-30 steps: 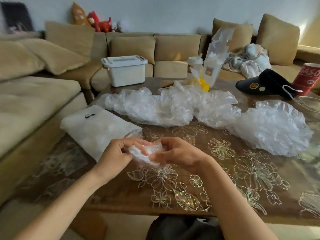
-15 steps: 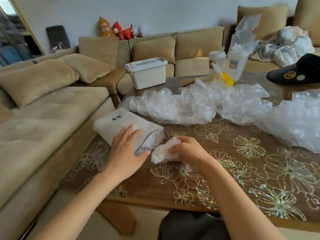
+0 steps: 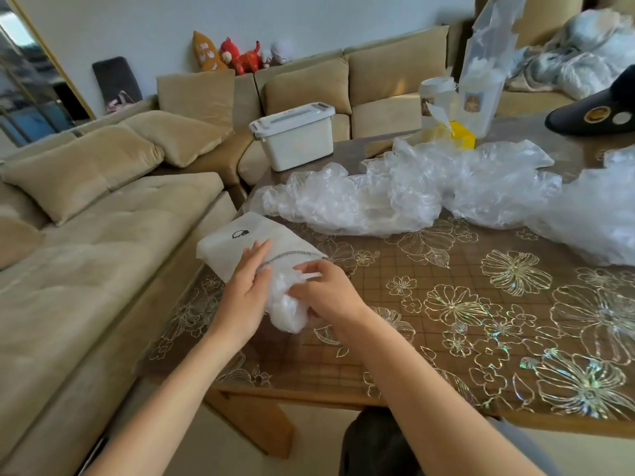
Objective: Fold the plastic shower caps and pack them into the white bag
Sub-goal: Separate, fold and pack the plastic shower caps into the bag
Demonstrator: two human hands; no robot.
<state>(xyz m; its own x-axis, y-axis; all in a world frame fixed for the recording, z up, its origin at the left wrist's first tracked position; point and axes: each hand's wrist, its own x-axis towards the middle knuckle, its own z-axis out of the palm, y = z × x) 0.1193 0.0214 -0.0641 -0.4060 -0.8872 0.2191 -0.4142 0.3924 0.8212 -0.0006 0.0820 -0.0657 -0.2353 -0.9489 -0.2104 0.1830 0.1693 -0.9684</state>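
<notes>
Item in hand: folded shower cap (image 3: 286,305), a tight white bundle, sitting at the open end of the white bag (image 3: 237,243) between both hands.
Change in position: a second ago the bundle was held up over the worktop (image 3: 446,314), clear of the bag. Half a second ago it was just beside the opening. Now it touches the opening, below the zip edge (image 3: 295,254).
Left hand (image 3: 245,297): has gone from the bundle to the bag. Fingers are straight and together, laid over the upper lip by the zip. I cannot tell whether the thumb hooks under the lip.
Right hand (image 3: 328,297): fingers curled, pinching the bundle from the right and pressing it toward the opening.
Depth of entry: cannot tell. The hands cover most of the mouth.
Bag: lies flat at the worktop's left corner, logo side up, already plump.
Stock remaining: loose shower caps (image 3: 378,201), unfolded, in a long crumpled heap across the worktop's far side, well apart from the bag.
Reading for the task: folding of this cap looks finished and packing is under way. It appears to need a push further in.
Risk noted: springy plastic may unfold or back out once released.
</notes>
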